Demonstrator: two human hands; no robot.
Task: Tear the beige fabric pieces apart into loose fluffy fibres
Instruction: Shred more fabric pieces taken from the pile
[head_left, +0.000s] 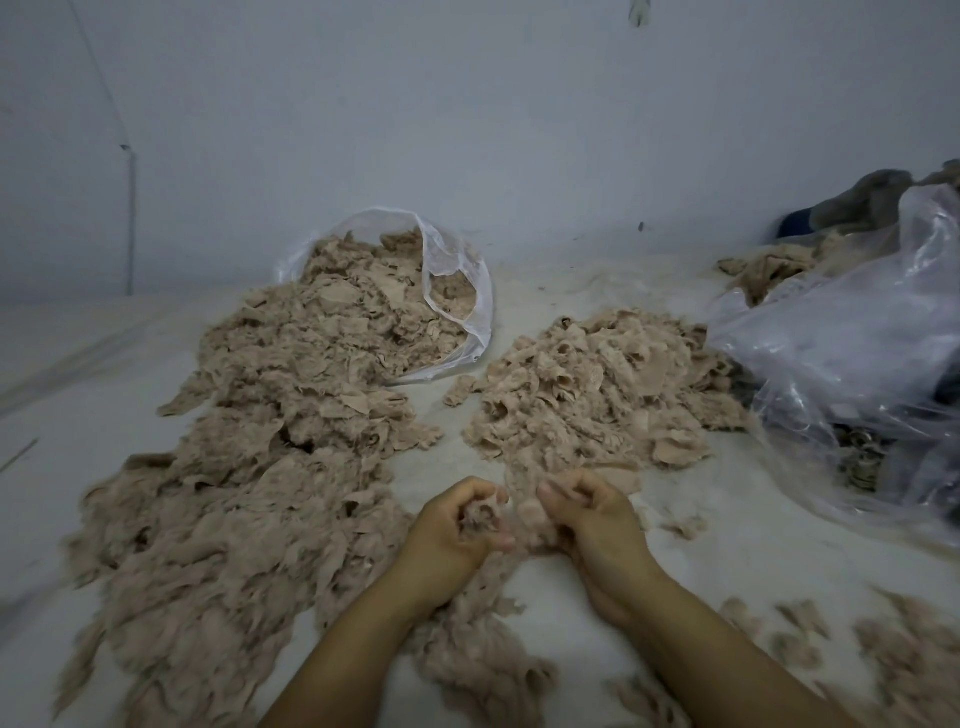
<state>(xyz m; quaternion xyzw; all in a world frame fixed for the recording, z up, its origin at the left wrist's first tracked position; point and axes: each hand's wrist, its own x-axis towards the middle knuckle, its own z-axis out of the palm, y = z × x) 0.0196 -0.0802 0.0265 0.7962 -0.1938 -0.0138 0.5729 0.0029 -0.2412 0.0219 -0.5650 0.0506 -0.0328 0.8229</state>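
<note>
From the head camera, both hands meet low in the middle of the picture over a pale floor-like surface. The left hand (460, 525) has its fingers curled round a small wad of beige fabric (480, 514), and the right hand (584, 512) pinches the other side of the same scrap, thumb and fingers bent onto it. The scrap spans the short gap between them, so its stretch runs left to right, and each hand is equally near its own end. The likely pull is therefore straight apart, sideways.

The heap of untorn pieces (587, 384) lies just ahead of the right hand, nearly touching its fingertips, so that hand looks the better placed to fetch the next piece. The long spread of fluffy fibres (249, 467) runs away from the left hand, up to a clear bag (467, 291) lying on its side. A second plastic bag (852, 343) sits at far right.
</note>
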